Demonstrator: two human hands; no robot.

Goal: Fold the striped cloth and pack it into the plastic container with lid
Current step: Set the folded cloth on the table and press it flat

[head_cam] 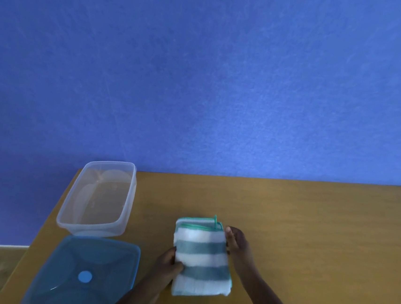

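Observation:
The striped cloth [202,257], white with grey-green bands and a teal hem, lies folded into a small rectangle on the wooden table [309,235]. My left hand [167,266] grips its left edge, thumb on top. My right hand [236,243] presses against its right edge, fingers curled along the side. The clear plastic container [97,198] stands open and empty at the table's far left corner. Its blue lid [84,275] with a round light-blue vent lies flat just in front of it.
A blue wall rises behind the table. The table's left edge runs diagonally past the container and lid, with floor below at the bottom left. Bare wood stretches to the right of the cloth.

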